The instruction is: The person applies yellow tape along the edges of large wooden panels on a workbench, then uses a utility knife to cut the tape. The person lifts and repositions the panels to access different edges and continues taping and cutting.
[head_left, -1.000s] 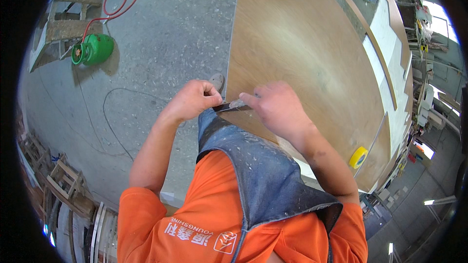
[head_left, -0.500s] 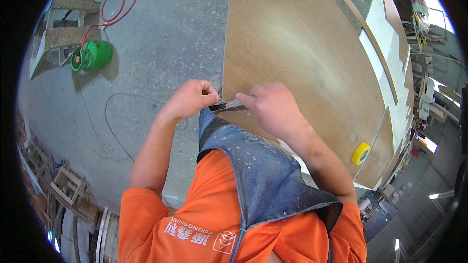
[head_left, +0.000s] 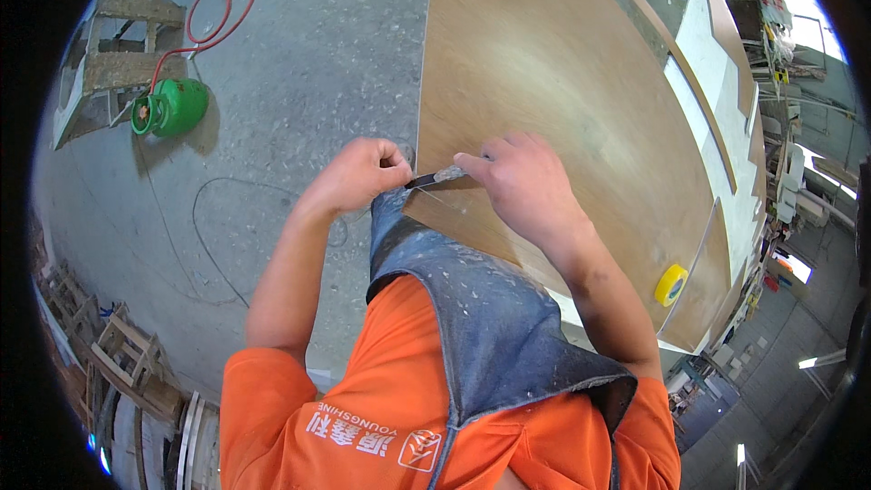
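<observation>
My right hand is closed around a knife-like tool with a pale, worn handle and a narrow dark blade. The blade points left toward my left hand, whose thumb and fingers are pinched together right at its tip. What the left fingers pinch is too small to make out. Both hands are over the near left corner of a large wood-grain panel, just in front of my dark apron. A smaller wood-grain piece lies between the apron and the blade.
A yellow tape roll rests on the panel at right. White sheets and narrow strips lie beyond it. On the grey floor at left are a green gas cylinder, its red hose, a wooden stand and a thin cable.
My right hand has moved slightly right and the tool shows more of its dark blade. My left hand has risen a little, still pinched by the tip.
</observation>
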Available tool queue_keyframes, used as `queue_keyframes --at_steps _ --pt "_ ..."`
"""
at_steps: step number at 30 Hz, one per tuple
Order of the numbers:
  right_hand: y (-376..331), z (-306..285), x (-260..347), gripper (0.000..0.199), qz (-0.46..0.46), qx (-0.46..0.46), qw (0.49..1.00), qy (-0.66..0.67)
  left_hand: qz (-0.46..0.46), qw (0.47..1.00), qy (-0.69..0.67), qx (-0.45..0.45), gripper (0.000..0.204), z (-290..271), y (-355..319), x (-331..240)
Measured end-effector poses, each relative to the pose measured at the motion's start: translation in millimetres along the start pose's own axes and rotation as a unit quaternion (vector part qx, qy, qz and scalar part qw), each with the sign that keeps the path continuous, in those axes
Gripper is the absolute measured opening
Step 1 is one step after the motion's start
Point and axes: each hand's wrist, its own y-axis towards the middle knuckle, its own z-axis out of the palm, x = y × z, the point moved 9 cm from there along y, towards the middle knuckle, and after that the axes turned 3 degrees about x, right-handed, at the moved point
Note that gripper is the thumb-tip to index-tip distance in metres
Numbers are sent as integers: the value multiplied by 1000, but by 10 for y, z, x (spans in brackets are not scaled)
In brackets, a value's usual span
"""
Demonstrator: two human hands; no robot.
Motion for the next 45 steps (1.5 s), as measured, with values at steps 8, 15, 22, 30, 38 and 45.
queue_keyframes --at_steps 8,15,22,30,38,45 --pt "-402 -134 -182 32 73 -26 992 103 42 982 -53 -174 18 -338 62 35" --pt "-1201 138 -750 29 369 -91 857 347 38 981 -116 -152 19 -347 -133 -157" --pt "-1559 337 -868 38 354 -218 893 174 136 981 -135 -15 19 268 -229 -819" --pt "-1753 109 -428 30 315 -276 611 672 258 951 120 118 26 1262 -245 -1796" --pt "-2553 372 -510 13 310 -440 477 694 361 885 217 199 27 2211 -346 -2108" --pt "-3250 531 -563 9 301 -547 409 665 455 816 276 226 32 2973 -510 -2219"
